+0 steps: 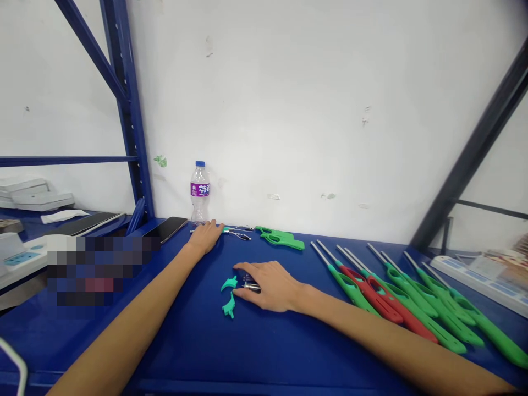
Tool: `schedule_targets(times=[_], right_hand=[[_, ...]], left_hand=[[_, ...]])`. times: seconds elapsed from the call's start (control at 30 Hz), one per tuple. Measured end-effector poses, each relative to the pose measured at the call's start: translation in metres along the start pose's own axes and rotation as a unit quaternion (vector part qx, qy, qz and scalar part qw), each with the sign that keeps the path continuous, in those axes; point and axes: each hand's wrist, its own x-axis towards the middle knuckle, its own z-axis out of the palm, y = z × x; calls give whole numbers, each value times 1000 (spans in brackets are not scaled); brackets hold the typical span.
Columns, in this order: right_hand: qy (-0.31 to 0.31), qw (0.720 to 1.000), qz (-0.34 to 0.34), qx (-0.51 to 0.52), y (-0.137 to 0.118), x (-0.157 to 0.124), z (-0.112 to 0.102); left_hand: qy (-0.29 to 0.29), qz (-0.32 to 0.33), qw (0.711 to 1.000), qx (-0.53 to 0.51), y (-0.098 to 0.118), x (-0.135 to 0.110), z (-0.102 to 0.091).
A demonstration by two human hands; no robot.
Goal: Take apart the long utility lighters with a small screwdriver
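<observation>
My left hand rests near the back of the blue table, fingers stretched out over slim metal rods. Thin wires with small black and silver ends stick out to its right. Closer to me, my right hand is cupped low over small clear cylinders with metal ends, thumb and index finger apart on either side of them. Part of these cylinders is hidden under the palm. Just left of the right hand lie two teal trigger pieces. Green lighter handle shells lie behind, close to the wall.
Several green and red long-necked lighters lie side by side on the right. A clear bottle stands by the wall, with a black phone left of it. Blue rack posts and power strips flank the table.
</observation>
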Motion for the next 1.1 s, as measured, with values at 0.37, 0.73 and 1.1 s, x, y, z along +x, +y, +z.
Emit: schedule_targets(times=[0.37,0.73,1.1], right_hand=[[90,990,-20,-102,-6,22,-20],[41,910,286,-298,62,-38,-81],[-16,863,420,-279,117,-61,-69]], left_hand=[[-6,5,1000,23,1,-2,-5],[-1,2,1000,30,0,-1,0],[5,-1,998,56,-4,3,-4]])
